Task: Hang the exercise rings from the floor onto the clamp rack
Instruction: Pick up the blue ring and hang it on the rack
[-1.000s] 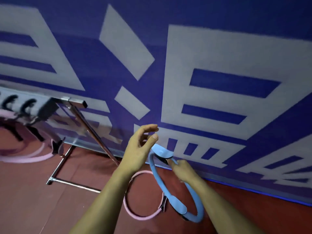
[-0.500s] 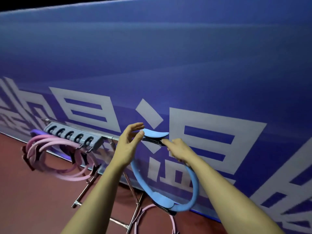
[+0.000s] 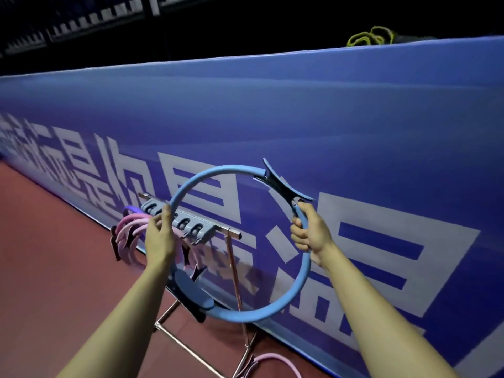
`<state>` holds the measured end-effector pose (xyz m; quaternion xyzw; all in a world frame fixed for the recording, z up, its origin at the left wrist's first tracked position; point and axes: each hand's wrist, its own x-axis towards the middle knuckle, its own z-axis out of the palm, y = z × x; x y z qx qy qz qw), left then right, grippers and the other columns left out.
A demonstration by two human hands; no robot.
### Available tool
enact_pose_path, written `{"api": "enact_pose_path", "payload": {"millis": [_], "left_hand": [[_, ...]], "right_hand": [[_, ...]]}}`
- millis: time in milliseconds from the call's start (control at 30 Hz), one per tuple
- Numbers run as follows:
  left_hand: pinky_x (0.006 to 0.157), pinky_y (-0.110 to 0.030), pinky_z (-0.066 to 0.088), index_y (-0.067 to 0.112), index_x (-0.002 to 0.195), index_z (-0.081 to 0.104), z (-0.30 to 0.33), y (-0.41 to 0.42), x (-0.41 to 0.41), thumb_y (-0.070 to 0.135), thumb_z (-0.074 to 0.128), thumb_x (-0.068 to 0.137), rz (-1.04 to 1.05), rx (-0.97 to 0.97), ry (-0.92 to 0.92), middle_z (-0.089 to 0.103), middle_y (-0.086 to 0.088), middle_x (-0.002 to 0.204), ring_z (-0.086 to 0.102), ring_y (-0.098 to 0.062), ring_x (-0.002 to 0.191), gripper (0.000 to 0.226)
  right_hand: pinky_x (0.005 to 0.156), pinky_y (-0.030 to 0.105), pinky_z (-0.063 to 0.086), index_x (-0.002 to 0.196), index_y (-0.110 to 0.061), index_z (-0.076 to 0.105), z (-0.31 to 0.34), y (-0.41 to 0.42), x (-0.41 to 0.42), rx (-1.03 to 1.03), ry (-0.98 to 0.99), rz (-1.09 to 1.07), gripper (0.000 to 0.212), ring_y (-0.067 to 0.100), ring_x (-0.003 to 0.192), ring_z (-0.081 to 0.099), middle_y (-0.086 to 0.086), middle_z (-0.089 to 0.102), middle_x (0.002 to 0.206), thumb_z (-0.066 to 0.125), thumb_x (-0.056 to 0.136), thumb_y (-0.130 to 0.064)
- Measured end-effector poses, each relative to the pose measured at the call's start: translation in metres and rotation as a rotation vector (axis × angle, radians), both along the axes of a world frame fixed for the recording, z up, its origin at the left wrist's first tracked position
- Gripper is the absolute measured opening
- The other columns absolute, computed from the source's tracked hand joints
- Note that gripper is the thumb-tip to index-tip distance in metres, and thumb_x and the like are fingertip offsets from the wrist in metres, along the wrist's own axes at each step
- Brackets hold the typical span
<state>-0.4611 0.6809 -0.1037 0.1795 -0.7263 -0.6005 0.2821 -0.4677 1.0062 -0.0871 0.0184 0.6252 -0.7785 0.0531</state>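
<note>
Both hands' fingers [image 3: 298,236] round blue ring [image 3: 297,287]

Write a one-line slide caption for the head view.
Both hands hold blue ring before clamp rack.

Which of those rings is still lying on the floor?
The pink ring by the rack's foot; the blue ring is held up, the other pink rings hang from the clamp rack.
</note>
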Motion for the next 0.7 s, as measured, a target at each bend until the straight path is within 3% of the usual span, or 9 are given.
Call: {"api": "enact_pose_path", "payload": {"millis": [133,233,300,400,433,500,567,633,700], "left_hand": [[0.065,-0.038,0.044,0.010,0.097,0.065,0.026,-0.056,0.007,0.076,0.033,0.097,0.024,-0.033,0.002,0.068,-0.015,0.091,0.061,-0.029,0.083,0.074],[0.068,-0.053,0.050,-0.001,0.083,0.065,0.031,-0.114,0.006,0.098,0.032,0.076,0.026,0.001,-0.011,0.067,-0.023,0.078,0.058,-0.029,0.070,0.105],[0.063,-0.044,0.040,0.001,0.072,0.060,0.031,-0.148,0.011,0.101,0.033,0.072,0.014,-0.009,-0.035,0.058,-0.016,0.067,0.051,-0.027,0.064,0.104],[0.062,-0.037,0.037,0.010,0.061,0.058,0.034,-0.194,0.019,0.091,0.038,0.083,-0.003,-0.015,-0.043,0.057,-0.007,0.060,0.050,-0.027,0.060,0.086],[0.062,-0.037,0.038,0.010,0.060,0.059,0.034,-0.211,0.020,0.089,0.040,0.084,-0.017,-0.007,-0.036,0.057,-0.007,0.059,0.050,-0.027,0.059,0.084],[0.062,-0.037,0.037,0.008,0.060,0.057,0.032,-0.243,0.018,0.093,0.042,0.078,-0.043,0.010,-0.024,0.054,-0.010,0.059,0.049,-0.024,0.059,0.088],[0.061,-0.037,0.034,0.012,0.057,0.050,0.034,-0.266,0.018,0.092,0.047,0.079,-0.056,-0.008,-0.022,0.046,-0.008,0.057,0.043,-0.023,0.057,0.083],[0.057,-0.035,0.029,0.017,0.051,0.041,0.035,-0.279,0.018,0.086,0.051,0.082,-0.093,-0.058,-0.040,0.038,-0.002,0.052,0.037,-0.022,0.053,0.076],[0.056,-0.034,0.029,0.018,0.052,0.041,0.031,-0.287,0.015,0.090,0.051,0.079,-0.146,-0.147,-0.071,0.037,0.002,0.049,0.037,-0.021,0.051,0.077]], "right_hand": [[0.034,0.020,0.018,0.058,-0.020,0.042,0.003,-0.046,0.005,-0.163,0.021,0.045,0.055,0.009,0.034,0.020,-0.005,0.027,0.043,0.030,0.102,-0.049],[0.034,0.019,0.018,0.058,-0.020,0.041,0.005,-0.090,0.008,-0.167,0.033,0.043,0.055,0.009,0.034,0.019,-0.005,0.027,0.044,0.024,0.102,-0.047],[0.035,0.020,0.018,0.059,-0.019,0.040,0.006,-0.125,0.011,-0.124,0.030,0.016,0.057,0.009,0.034,0.020,-0.004,0.027,0.044,0.022,0.103,-0.050],[0.037,0.022,0.029,0.068,-0.015,0.047,0.011,-0.185,0.019,-0.037,0.045,-0.113,0.063,0.010,0.038,0.030,-0.002,0.035,0.047,0.021,0.105,-0.060],[0.041,0.024,0.036,0.074,-0.015,0.052,0.015,-0.204,0.020,0.010,0.044,-0.176,0.063,0.011,0.043,0.038,0.000,0.041,0.053,0.022,0.105,-0.061],[0.063,0.032,0.050,0.093,-0.017,0.062,0.022,-0.236,0.020,0.166,0.032,-0.340,0.059,0.018,0.071,0.058,0.003,0.060,0.077,0.021,0.107,-0.058],[0.083,0.037,0.048,0.124,-0.015,0.058,0.026,-0.260,0.013,0.293,0.065,-0.533,0.055,0.025,0.102,0.060,0.008,0.065,0.112,0.023,0.108,-0.053],[0.079,0.034,0.046,0.132,-0.016,0.051,0.031,-0.283,0.010,0.359,0.197,-0.700,0.044,0.022,0.106,0.057,0.006,0.060,0.122,0.030,0.109,-0.046],[0.082,0.034,0.047,0.126,-0.019,0.052,0.037,-0.305,0.005,0.458,0.378,-0.790,0.033,0.021,0.109,0.055,0.003,0.058,0.120,0.035,0.108,-0.042]]}}
